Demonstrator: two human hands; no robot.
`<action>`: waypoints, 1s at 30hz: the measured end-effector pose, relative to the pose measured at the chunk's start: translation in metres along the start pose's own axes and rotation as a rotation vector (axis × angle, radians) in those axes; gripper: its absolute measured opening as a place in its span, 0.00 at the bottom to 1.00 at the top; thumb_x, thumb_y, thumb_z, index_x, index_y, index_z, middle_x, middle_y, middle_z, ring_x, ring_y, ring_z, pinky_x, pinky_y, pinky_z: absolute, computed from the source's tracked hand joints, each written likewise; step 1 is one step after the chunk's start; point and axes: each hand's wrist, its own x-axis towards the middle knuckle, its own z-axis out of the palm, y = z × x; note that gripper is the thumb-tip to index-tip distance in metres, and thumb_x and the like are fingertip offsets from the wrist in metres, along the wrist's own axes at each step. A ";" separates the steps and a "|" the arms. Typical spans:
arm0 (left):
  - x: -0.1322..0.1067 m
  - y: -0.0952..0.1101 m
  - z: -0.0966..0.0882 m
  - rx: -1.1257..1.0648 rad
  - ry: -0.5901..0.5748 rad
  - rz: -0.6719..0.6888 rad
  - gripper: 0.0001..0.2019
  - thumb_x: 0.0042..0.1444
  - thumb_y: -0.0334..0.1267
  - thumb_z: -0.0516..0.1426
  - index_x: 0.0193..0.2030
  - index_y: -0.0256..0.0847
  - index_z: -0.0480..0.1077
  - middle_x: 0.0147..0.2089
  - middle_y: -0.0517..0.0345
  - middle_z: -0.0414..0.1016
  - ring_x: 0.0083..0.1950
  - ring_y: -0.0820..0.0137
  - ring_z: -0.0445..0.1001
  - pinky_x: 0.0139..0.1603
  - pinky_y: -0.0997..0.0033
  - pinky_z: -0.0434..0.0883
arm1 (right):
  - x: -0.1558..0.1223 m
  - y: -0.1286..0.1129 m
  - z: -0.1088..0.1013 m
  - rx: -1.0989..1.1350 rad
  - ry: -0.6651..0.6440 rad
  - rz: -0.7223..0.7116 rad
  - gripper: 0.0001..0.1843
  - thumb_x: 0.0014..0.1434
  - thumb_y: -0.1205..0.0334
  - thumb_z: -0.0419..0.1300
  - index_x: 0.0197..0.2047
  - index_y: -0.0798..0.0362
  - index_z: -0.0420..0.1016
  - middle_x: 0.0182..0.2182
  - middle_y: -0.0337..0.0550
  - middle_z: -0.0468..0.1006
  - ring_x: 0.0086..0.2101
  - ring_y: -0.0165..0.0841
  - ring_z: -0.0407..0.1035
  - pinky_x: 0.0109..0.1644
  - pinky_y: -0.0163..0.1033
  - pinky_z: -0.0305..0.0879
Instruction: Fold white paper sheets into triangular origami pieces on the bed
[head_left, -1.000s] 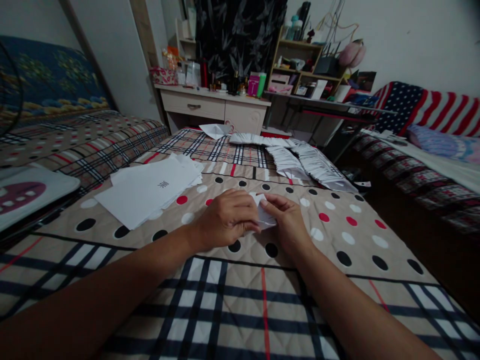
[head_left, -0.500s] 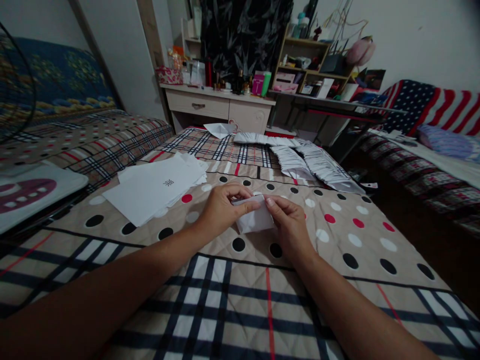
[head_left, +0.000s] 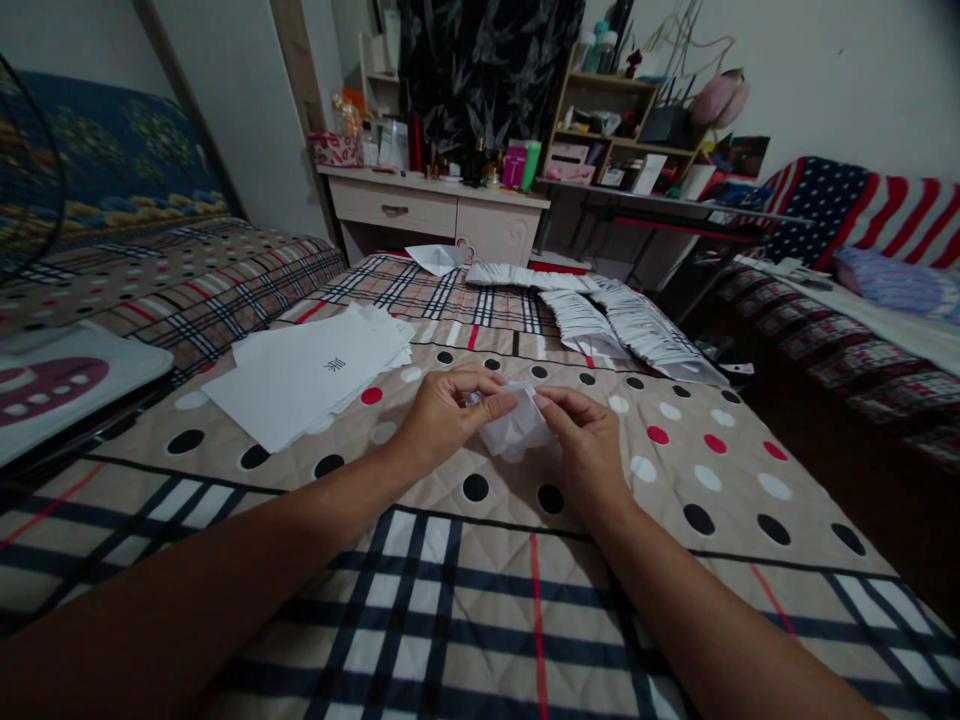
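Note:
Both hands meet over a quilted bed cover (head_left: 465, 600) with dots and plaid. My left hand (head_left: 442, 415) pinches the left side of a small folded white paper (head_left: 514, 428), fingers closed on it. My right hand (head_left: 589, 445) grips the paper's right side, thumb and forefinger on its top edge. The paper is lifted slightly off the cover and looks partly pulled apart between the hands. A stack of flat white sheets (head_left: 307, 370) lies to the left of my left hand.
Rows of several folded white paper pieces (head_left: 600, 320) lie further up the bed. A white cabinet (head_left: 439, 210) and cluttered shelves (head_left: 607, 130) stand behind. A second bed (head_left: 862, 290) is at the right, with a dark gap between. A white laptop (head_left: 52, 380) rests at left.
The folded paper was pressed low between the hands, then raised and held flat; now its shape has puffed out between the fingers. The camera shifted slightly.

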 end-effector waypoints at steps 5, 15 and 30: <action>-0.001 0.003 -0.001 0.003 -0.040 -0.021 0.07 0.48 0.37 0.65 0.24 0.37 0.76 0.35 0.54 0.77 0.39 0.69 0.75 0.40 0.71 0.69 | -0.003 -0.004 0.002 -0.050 0.056 -0.071 0.05 0.49 0.58 0.68 0.30 0.48 0.82 0.28 0.37 0.81 0.28 0.30 0.69 0.33 0.35 0.63; -0.001 0.000 0.002 0.133 0.027 0.132 0.06 0.46 0.32 0.65 0.22 0.36 0.74 0.28 0.57 0.74 0.30 0.74 0.72 0.32 0.75 0.68 | -0.004 -0.001 0.002 -0.046 -0.023 -0.086 0.04 0.51 0.60 0.65 0.29 0.50 0.81 0.25 0.36 0.78 0.26 0.28 0.66 0.30 0.33 0.62; -0.007 0.003 0.006 0.130 0.019 0.058 0.09 0.45 0.38 0.67 0.25 0.36 0.74 0.27 0.59 0.74 0.29 0.75 0.72 0.30 0.76 0.68 | -0.005 -0.005 0.003 -0.112 0.005 -0.158 0.05 0.50 0.60 0.67 0.27 0.52 0.79 0.22 0.37 0.76 0.23 0.27 0.66 0.27 0.32 0.61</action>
